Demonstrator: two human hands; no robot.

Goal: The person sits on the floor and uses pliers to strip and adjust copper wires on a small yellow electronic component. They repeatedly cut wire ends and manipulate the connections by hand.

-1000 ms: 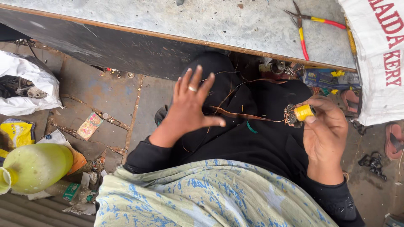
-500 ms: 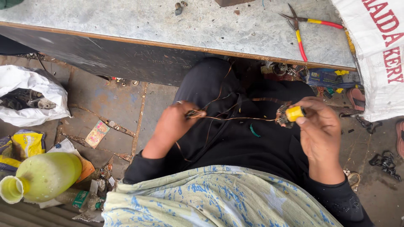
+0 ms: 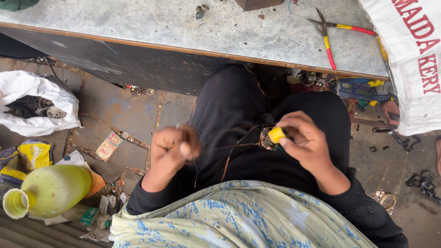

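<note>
Below the table (image 3: 183, 32), the right hand (image 3: 305, 144) pinches a yellow coil (image 3: 273, 136) while the left hand (image 3: 174, 149) pulls its thin wire (image 3: 234, 147) taut, fist closed, mid-unwinding.

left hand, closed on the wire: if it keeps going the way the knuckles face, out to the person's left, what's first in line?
Probably nothing soon. The left hand is fisted around thin copper wire over the lap; leftward lies open air above the stone floor. Lower down, a small printed card on the floor comes first, though depth is unclear.

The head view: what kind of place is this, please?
Probably a small roadside or backyard repair workshop. A worn workbench holds red-and-yellow pliers, the right hand holds a small wire-wound coil, and scraps litter the paved ground.
</note>
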